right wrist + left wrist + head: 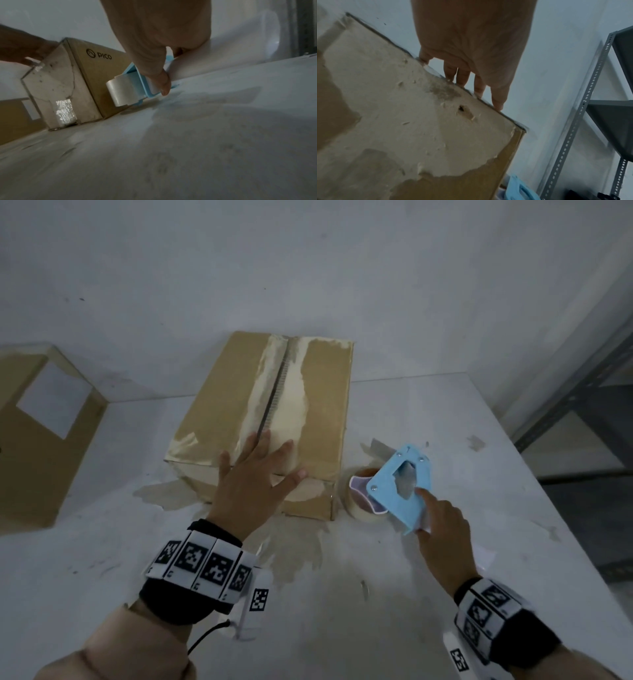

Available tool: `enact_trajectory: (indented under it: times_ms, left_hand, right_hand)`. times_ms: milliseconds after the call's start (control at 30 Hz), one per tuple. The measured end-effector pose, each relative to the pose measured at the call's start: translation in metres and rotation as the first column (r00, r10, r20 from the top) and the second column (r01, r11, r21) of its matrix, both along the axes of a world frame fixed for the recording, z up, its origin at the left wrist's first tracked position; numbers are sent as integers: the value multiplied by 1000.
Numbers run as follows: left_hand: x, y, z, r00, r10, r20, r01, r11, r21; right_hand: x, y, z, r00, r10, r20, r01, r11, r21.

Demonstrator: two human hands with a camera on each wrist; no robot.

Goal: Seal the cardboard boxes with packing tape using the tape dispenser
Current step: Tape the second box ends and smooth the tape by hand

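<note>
A brown cardboard box (322,405) lies on the white table (359,611), its top seam (274,392) edged by torn, pale patches. My left hand (257,477) lies flat on the box's near end, fingers spread and straight; the left wrist view shows the fingertips (498,104) over the box edge (419,121). Just right of the box, my right hand (442,529) grips the light-blue tape dispenser (397,491), index finger stretched along its face. Its clear tape roll (121,93) stands on the table, close beside the box's printed side (96,81).
A second cardboard box (44,446) with a white label stands at the far left. A grey metal shelf (582,405) stands beyond the table's right edge. White walls close off the back. Old tape residue (164,494) stains the table near the box.
</note>
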State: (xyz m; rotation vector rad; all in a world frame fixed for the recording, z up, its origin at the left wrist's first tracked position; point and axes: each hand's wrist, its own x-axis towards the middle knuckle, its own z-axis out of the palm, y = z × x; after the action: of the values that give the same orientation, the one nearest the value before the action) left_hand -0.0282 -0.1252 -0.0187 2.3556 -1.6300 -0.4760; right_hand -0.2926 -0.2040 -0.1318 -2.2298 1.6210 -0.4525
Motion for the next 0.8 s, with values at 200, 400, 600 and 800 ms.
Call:
enact_trajectory:
  times_ms: [200, 400, 600, 800]
  left_hand:
    - [18, 3, 3, 998, -51, 43, 51, 999, 1]
    - [39, 6, 4, 996, -79, 51, 77, 997, 28]
    - [55, 6, 1, 982, -168, 90, 165, 986, 36]
    - [73, 6, -8, 961, -212, 177, 197, 976, 98]
  right_hand:
    - [11, 14, -10, 997, -78, 9, 77, 991, 113]
    - [2, 25, -2, 987, -80, -137, 98, 986, 133]
    - [48, 24, 38, 980, 0, 197, 37, 982, -186]
    - [129, 57, 67, 755, 223, 617, -280, 960, -4]
